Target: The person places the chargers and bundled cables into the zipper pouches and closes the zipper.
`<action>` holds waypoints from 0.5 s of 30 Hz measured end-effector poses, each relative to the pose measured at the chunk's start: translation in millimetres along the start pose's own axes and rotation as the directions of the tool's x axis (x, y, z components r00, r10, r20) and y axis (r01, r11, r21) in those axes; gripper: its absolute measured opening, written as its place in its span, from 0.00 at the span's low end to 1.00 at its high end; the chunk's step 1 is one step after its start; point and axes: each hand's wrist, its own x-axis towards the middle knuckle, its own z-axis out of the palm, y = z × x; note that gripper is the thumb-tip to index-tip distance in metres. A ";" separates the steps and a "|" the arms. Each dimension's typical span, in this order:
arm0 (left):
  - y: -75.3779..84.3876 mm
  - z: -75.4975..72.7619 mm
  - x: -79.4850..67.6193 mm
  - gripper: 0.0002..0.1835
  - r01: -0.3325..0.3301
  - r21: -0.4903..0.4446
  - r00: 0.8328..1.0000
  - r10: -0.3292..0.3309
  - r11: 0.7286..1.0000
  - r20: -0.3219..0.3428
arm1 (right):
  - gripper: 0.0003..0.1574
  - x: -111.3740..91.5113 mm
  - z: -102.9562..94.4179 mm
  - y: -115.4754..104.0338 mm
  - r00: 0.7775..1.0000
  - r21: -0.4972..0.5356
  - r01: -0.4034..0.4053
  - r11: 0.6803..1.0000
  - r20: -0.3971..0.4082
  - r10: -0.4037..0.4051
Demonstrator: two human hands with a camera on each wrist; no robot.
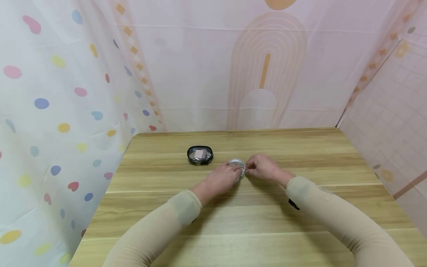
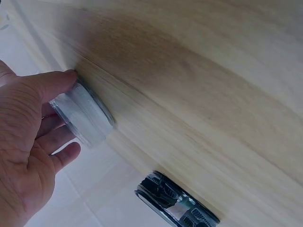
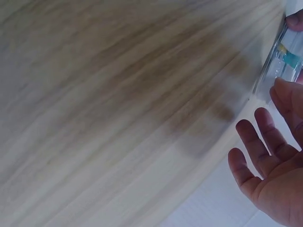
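A small clear pouch with a pale rim [image 1: 237,161] stands between the two hands on the wooden table. My left hand [image 1: 222,178] grips it from the left; in the left wrist view the thumb lies along one edge and the fingers are behind the pouch [image 2: 87,116]. On the other side, my right hand [image 1: 263,167] has its thumb and index finger brought together at the pouch's right edge. The right wrist view shows its other fingers loosely spread, and a teal and yellow patch on the pouch [image 3: 289,57]. What the right fingertips pinch there is too small to tell.
A black-edged, see-through oval pouch [image 1: 200,155] with a pale pink item inside sits to the left of the hands, farther back. Patterned curtains [image 1: 193,74] hang behind the wooden table [image 1: 233,230] and along both its sides.
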 end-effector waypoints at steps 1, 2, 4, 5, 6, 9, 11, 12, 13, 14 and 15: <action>0.0 -0.1 0.4 0.22 -0.002 0.001 1.000 0.002 1.000 0.001 | 0.03 -0.5 0.2 0.0 1.000 -0.003 -0.002 1.000 0.000 0.002; 0.1 0.1 0.7 0.22 -0.005 0.006 1.000 0.005 1.000 0.000 | 0.03 -1.0 0.4 0.3 1.000 -0.008 -0.003 1.000 0.000 0.003; 0.3 0.1 0.7 0.23 -0.012 0.015 1.000 0.012 1.000 0.002 | 0.03 -2.1 1.0 0.8 1.000 -0.019 0.006 1.000 0.004 -0.006; 0.1 0.6 0.6 0.23 -0.017 0.019 1.000 0.017 1.000 -0.001 | 0.04 -2.8 1.0 1.1 1.000 -0.023 0.009 1.000 0.010 -0.009; -0.3 1.0 0.3 0.23 -0.021 0.021 1.000 0.021 1.000 -0.004 | 0.05 -3.7 0.9 1.3 1.000 -0.026 0.010 1.000 0.016 -0.009; -2.8 2.5 -1.0 0.24 -0.026 0.067 0.999 0.027 0.997 -0.018 | 0.07 -6.0 0.6 1.1 0.999 -0.025 -0.017 1.000 0.038 0.018; -6.3 4.5 -1.7 0.24 -0.007 0.124 0.999 0.012 0.992 -0.039 | 0.08 -7.6 0.4 0.5 0.999 -0.027 -0.030 0.999 0.042 0.031; -8.8 5.9 -1.8 0.23 0.015 0.161 0.998 -0.006 0.987 -0.056 | 0.09 -8.3 0.4 0.3 0.999 -0.027 -0.031 0.999 0.041 0.032; -11.5 7.2 -2.0 0.24 0.043 0.193 0.997 -0.031 0.980 -0.068 | 0.09 -8.9 0.5 0.1 0.998 -0.025 -0.037 0.999 0.041 0.038; -14.4 8.8 -2.5 0.23 0.078 0.211 0.995 -0.061 0.974 -0.084 | 0.09 -9.7 0.7 0.0 0.999 -0.025 -0.036 0.999 0.038 0.037; -17.5 10.2 -3.2 0.23 0.112 0.221 0.991 -0.093 0.969 -0.094 | 0.10 -10.8 0.7 -0.1 0.999 -0.024 -0.031 0.999 0.033 0.031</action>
